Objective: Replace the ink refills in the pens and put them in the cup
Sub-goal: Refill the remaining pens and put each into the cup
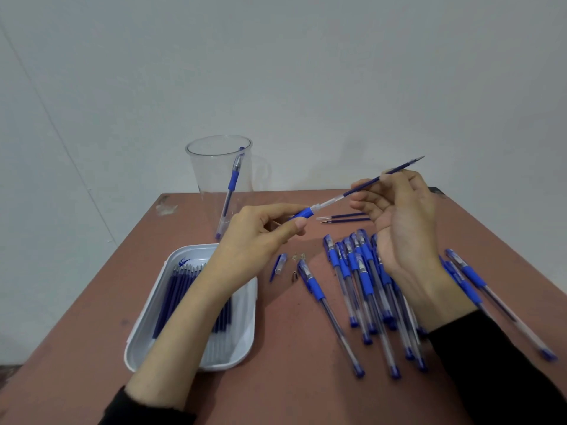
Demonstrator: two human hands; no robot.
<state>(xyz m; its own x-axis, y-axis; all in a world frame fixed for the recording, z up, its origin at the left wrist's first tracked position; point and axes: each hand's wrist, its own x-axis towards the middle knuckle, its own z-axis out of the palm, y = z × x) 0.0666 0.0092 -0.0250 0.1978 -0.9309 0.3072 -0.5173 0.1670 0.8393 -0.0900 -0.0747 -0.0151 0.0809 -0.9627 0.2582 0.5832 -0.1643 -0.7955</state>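
Head view. Left thumb and fingertips (299,223) pinch the blue grip of a pen barrel (305,213); left hand (260,231) is curled round it, in front of the cup (219,179) and to its right. Right fingertips (360,190) pinch a blue refill (412,161), the other fingers loosely curled; right hand (395,210) is further right of the cup, palm toward the camera. The refill's lower end sits inside the barrel's clear front, its tip pointing up and away from the cup.

The cup is clear and upright at the far edge of the table (291,394), with one pen (230,191) leaning inside. Two loose refills (346,217) lie right of the cup, under the right hand. A loose cap (278,265) and a small metal tip (294,276) lie nearer the camera than the cup. A pile of capped pens (368,286) lies well right of the cup and nearer. A white tray (249,332) holding refills (178,289) is directly in front of the cup, partly under the left forearm.
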